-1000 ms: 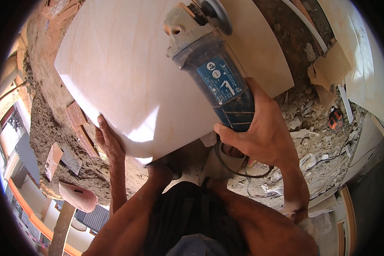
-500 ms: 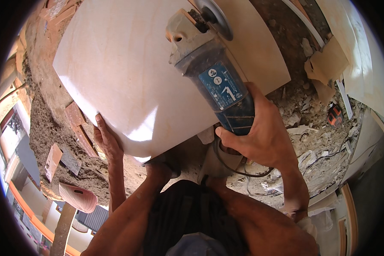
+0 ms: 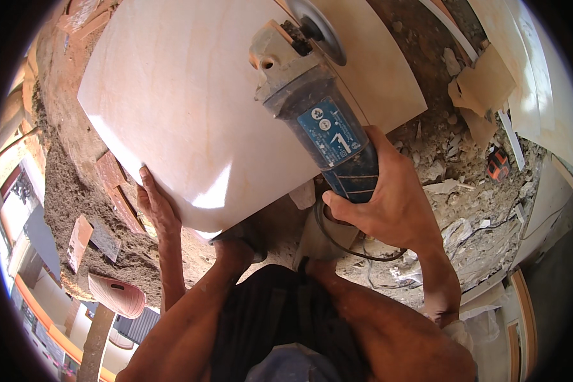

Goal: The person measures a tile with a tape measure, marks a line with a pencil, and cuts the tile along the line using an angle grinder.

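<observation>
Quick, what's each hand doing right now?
Left hand: on the edge of a large, flat, cream tile; grip unclear.
Right hand: closed, holding a dark-blue plastic angle grinder.

We see one clear label [image 3: 313, 135], a blue rectangle on the dark body of the angle grinder [image 3: 296, 89], set between the tool's dusty head and its grip. On it we make out two round white pictograms [image 3: 325, 125], one just above the other, near the end toward the head. Toward the grip we find a large, bold white mark [image 3: 340, 142], with a small square symbol [image 3: 344, 153] just beside it. Fine pale print [image 3: 339, 114] runs along the label's right side, too small for us to read. The whole label sits tilted in our view.
</observation>
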`<action>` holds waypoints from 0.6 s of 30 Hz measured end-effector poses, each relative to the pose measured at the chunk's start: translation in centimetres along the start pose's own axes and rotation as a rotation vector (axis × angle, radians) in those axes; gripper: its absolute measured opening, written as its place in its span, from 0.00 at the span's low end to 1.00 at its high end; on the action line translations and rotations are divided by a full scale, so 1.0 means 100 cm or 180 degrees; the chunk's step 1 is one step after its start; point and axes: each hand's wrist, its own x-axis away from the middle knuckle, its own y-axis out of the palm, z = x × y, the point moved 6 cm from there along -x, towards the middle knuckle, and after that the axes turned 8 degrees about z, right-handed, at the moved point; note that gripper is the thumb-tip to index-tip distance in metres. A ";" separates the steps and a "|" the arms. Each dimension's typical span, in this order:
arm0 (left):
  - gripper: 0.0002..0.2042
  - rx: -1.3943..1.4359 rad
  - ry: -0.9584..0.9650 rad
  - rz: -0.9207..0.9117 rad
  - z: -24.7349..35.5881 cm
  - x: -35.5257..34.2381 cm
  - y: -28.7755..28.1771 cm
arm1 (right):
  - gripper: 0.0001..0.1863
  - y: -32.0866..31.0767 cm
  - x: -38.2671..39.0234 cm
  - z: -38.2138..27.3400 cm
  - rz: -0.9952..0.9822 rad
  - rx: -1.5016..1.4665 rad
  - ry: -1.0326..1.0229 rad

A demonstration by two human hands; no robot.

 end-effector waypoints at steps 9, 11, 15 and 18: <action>0.30 0.0024 -0.0320 0.0028 0.004 0.005 0.003 | 0.33 -0.001 0.007 0.005 0.0004 0.0004 0.0001; 0.30 0.0009 -0.0338 0.0032 0.003 0.005 0.004 | 0.35 -0.001 0.008 0.007 -0.0001 0.0038 -0.0078; 0.32 0.0000 -0.0215 0.0065 -0.002 0.001 -0.001 | 0.35 -0.002 0.011 0.009 0.0046 0.0039 -0.0178; 0.32 0.0056 -0.0142 0.0120 0.005 0.006 0.004 | 0.33 -0.003 0.013 0.010 0.0010 -0.0114 0.0049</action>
